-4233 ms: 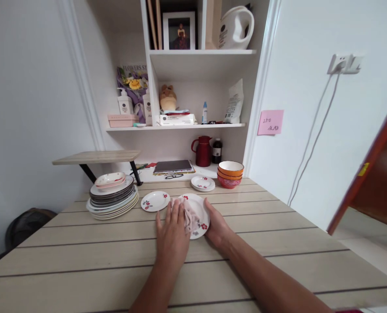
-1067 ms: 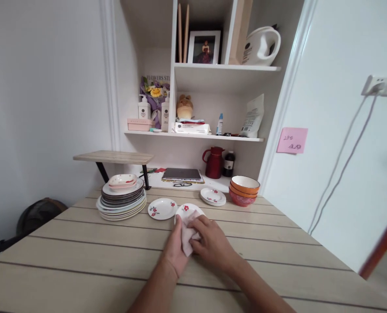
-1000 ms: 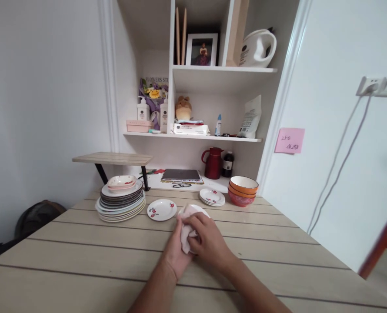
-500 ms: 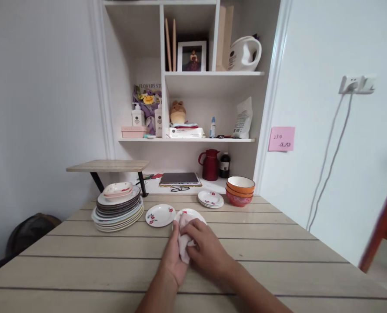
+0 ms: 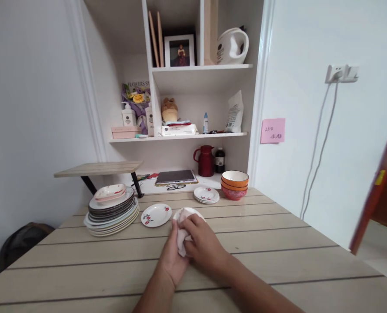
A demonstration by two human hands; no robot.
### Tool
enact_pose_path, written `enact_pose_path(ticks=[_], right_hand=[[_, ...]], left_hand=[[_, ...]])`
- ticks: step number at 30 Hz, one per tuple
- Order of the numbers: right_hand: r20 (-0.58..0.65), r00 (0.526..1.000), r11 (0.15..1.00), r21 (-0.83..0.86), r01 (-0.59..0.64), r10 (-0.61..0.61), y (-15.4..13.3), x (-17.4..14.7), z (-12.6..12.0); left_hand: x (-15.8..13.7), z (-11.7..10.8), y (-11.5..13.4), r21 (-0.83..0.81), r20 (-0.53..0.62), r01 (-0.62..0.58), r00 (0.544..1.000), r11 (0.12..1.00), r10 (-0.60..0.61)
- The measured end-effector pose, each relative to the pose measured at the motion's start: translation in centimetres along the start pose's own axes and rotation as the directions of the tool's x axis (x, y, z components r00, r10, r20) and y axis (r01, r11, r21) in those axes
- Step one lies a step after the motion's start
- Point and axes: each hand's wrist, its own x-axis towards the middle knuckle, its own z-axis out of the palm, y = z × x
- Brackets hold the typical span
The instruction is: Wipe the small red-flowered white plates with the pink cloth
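Two hands (image 5: 193,250), crumpled cloth (image 5: 181,243), round plate (image 5: 187,213)

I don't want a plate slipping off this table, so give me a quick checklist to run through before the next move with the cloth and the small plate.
1. Cloth gripped by both the left hand and right hand: ok.
2. Small plate well in from the table edge: ok.
3. Plate held steady: cannot tell, the hands cover its near side.
4. Flowered plate apart from the hands: ok.
5. Plate stack sits level: ok.
6. Plate surface clean: cannot tell, mostly hidden.
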Motion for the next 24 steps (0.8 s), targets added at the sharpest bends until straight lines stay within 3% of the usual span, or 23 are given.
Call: enact_pose_path(ticks=[4,7,11,15,20,24], right_hand=[[-0.101,0.994,0.999,-0.039,-0.037,0.033,1.2,0.8,-0.5],[-0.054,0.995,0.992,-0.089,-0.092,0.088,2.2,0.8,-0.8],[0.058,0.995,0.992,-0.099,-0.073,0.079,1.1,0.1,-0.1],[0.079,0.997,1.000,0.006,0.011,-0.012,-0.5,-0.3,0.6],[-0.056,0.998,1.000,-0.015,-0.002,0.001,0.7,0.6,0.2],[-0.054,0.994,0.988,-0.120,-0.100,0.094,1.9,0.8,-0.3]], left_hand=[[0.0,0.7,-0.9,-0.014,0.106,0.068,0.992,0.998,-0.066],[0.5,0.4,-0.9,-0.047,0.115,0.006,0.993,0.999,0.000],[0.9,-0.6,0.2,-0.092,0.008,-0.149,0.989,0.985,0.150],[0.5,-0.8,0.8,-0.027,-0.124,-0.126,0.985,0.992,0.122],[0.6,-0.3,-0.4,-0.027,0.033,0.002,0.999,1.000,-0.001],[1.2,-0.6,-0.8,-0.092,0.099,-0.028,0.994,0.995,0.037]])
